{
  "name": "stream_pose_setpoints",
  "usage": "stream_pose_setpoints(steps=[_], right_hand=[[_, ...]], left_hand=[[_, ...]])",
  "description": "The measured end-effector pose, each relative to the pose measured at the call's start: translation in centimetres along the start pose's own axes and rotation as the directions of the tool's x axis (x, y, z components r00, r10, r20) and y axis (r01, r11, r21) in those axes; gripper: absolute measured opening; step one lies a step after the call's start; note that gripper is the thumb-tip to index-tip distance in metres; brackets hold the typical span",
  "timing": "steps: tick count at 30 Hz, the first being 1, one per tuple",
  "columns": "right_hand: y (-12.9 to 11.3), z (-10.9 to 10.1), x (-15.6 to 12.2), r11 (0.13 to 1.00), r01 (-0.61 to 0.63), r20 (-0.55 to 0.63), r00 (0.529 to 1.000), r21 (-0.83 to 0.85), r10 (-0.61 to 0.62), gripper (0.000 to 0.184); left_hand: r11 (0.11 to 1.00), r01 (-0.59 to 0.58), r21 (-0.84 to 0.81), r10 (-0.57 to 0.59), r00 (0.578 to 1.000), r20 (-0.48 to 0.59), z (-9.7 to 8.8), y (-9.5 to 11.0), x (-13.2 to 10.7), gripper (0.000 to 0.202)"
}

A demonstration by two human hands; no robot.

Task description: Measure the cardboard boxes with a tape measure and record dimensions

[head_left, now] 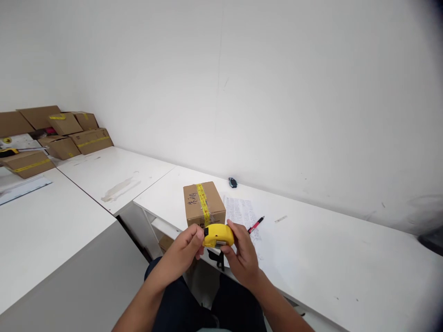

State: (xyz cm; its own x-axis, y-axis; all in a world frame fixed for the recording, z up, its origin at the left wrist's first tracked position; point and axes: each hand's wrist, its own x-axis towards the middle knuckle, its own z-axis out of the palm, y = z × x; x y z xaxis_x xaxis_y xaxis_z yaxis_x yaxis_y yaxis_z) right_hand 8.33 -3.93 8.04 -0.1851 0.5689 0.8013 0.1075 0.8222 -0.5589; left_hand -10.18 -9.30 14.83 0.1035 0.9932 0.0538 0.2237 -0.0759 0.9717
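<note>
A yellow tape measure [221, 234] is held up between my two hands, over the front edge of the white desk. My right hand [245, 252] grips its right end, thumb below and fingers above. At its left end, by the black corner, my left hand [187, 246] is closed with thumb and fingers pinched together. Whether any blade is pulled out I cannot tell. Just behind it stands a taped cardboard box [204, 203] with handwriting on top. To the right lie a written sheet of paper [238, 208] and a red-and-black pen [256, 224].
A small dark object [232, 182] lies near the wall behind the box. A short pale strip [281, 219] is on the desk [328, 258] to the right. Several cardboard boxes [92, 139] are piled at far left. A gap separates the left table [51, 240] from my desk.
</note>
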Motion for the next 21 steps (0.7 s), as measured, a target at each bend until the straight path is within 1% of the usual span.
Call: stream_pose_setpoints(steps=[1, 3, 5, 6, 8, 9, 10, 11, 12, 14, 16, 18, 21], right_hand=[[-0.5, -0.2, 0.0, 0.999, 0.027, 0.019, 0.999, -0.03, -0.027, 0.054], [-1.2, -0.3, 0.2, 0.996, 0.074, 0.068, 0.995, -0.057, -0.07, 0.059], [-1.5, -0.2, 0.5, 0.985, 0.142, 0.081, 0.988, -0.094, -0.135, 0.064], [-1.5, -0.1, 0.6, 0.972, 0.188, 0.071, 0.981, -0.138, -0.18, 0.064], [-1.4, 0.1, 0.8, 0.935, 0.246, 0.026, 0.969, -0.255, -0.247, 0.061], [-1.3, 0.1, 0.7, 0.923, 0.24, -0.011, 0.967, -0.302, -0.255, 0.06], [-1.3, 0.2, 0.6, 0.917, 0.215, -0.06, 0.967, -0.335, -0.248, 0.059], [-1.4, 0.2, 0.4, 0.919, 0.174, -0.12, 0.966, -0.354, -0.229, 0.058], [-1.5, 0.3, 0.1, 0.922, 0.131, -0.182, 0.961, -0.364, -0.208, 0.057], [-1.8, 0.5, -0.7, 0.925, 0.071, -0.269, 0.946, -0.373, -0.181, 0.056], [-2.1, 1.0, -1.4, 0.923, 0.031, -0.304, 0.94, -0.384, -0.158, 0.053], [-2.3, 1.8, -1.8, 0.919, -0.019, -0.317, 0.941, -0.393, -0.116, 0.049], [-2.5, 3.3, -1.9, 0.911, -0.098, -0.317, 0.948, -0.402, -0.038, 0.045]], left_hand=[[0.999, 0.019, -0.05, -0.017, 0.999, 0.046, 0.3, 0.0, 0.1, 0.042], [0.992, 0.059, -0.113, -0.048, 0.994, 0.1, 0.5, 0.0, 0.9, 0.044], [0.99, 0.106, -0.098, -0.09, 0.983, 0.16, 0.3, 0.1, 2.6, 0.046], [0.991, 0.122, -0.056, -0.11, 0.976, 0.186, 0.0, 0.3, 3.7, 0.047], [0.988, 0.136, 0.073, -0.149, 0.964, 0.222, -1.3, 0.9, 6.7, 0.049], [0.982, 0.127, 0.138, -0.156, 0.961, 0.228, -2.2, 1.3, 8.4, 0.05], [0.974, 0.128, 0.188, -0.17, 0.958, 0.23, -3.3, 1.8, 10.2, 0.051], [0.968, 0.113, 0.226, -0.17, 0.952, 0.255, -4.5, 2.2, 12.1, 0.051], [0.959, 0.098, 0.266, -0.161, 0.961, 0.226, -5.7, 2.7, 13.9, 0.052], [0.92, 0.087, 0.383, -0.119, 0.991, 0.062, -7.6, 3.2, 17.2, 0.054], [0.873, 0.101, 0.477, -0.073, 0.994, -0.077, -8.4, 3.2, 19.7, 0.054], [0.824, 0.119, 0.555, -0.04, 0.987, -0.153, -7.9, 2.4, 21.3, 0.05], [0.733, 0.146, 0.664, 0.014, 0.973, -0.229, -6.0, 0.6, 22.6, 0.042]])
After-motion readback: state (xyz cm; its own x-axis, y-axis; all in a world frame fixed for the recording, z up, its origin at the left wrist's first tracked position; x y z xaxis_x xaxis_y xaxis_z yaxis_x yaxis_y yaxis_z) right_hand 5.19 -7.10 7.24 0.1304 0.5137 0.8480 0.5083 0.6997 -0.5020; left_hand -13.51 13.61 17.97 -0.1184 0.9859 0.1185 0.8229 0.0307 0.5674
